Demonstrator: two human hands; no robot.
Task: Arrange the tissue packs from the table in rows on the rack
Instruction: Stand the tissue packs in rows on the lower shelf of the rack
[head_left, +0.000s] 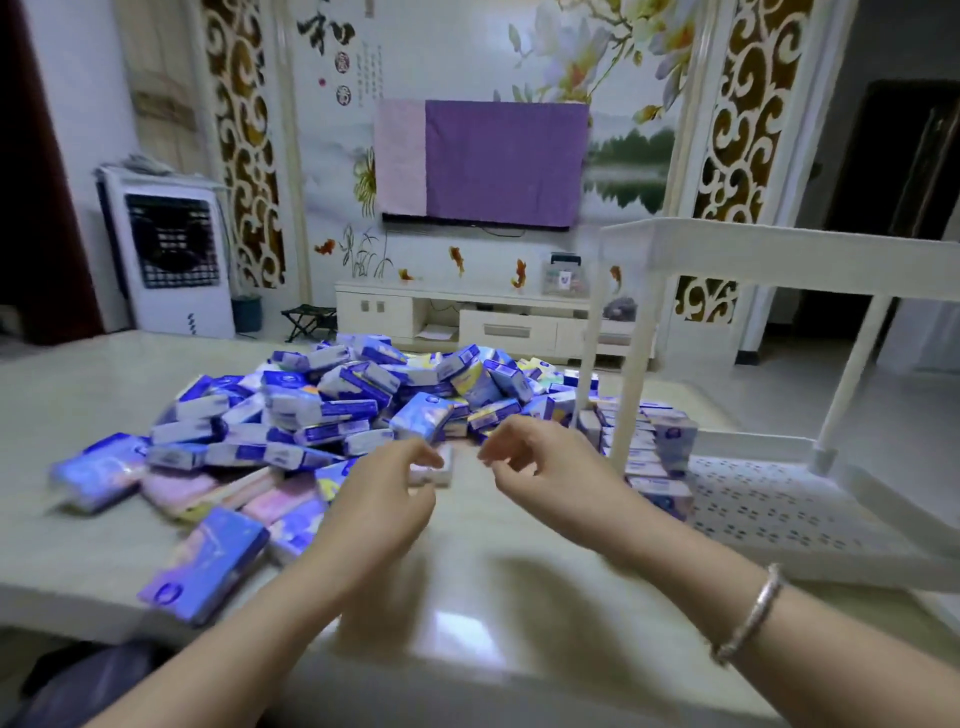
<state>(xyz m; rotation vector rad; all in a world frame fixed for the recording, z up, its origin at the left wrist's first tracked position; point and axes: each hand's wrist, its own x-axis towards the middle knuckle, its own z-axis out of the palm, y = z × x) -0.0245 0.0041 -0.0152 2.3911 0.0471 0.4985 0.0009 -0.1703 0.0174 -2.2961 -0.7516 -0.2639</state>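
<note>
I have both hands over the table (78, 395), at the near edge of the heap of tissue packs (332, 410). My left hand (382, 499) hangs loosely curled and holds nothing, its fingertips close to a pale pack (434, 470) lying flat beside the heap. My right hand (540, 457) is also relaxed and empty. Right of the heap, the white rack (779, 514) already carries rows of upright packs (654, 452) along its left side, probably packed tight to save room.
</note>
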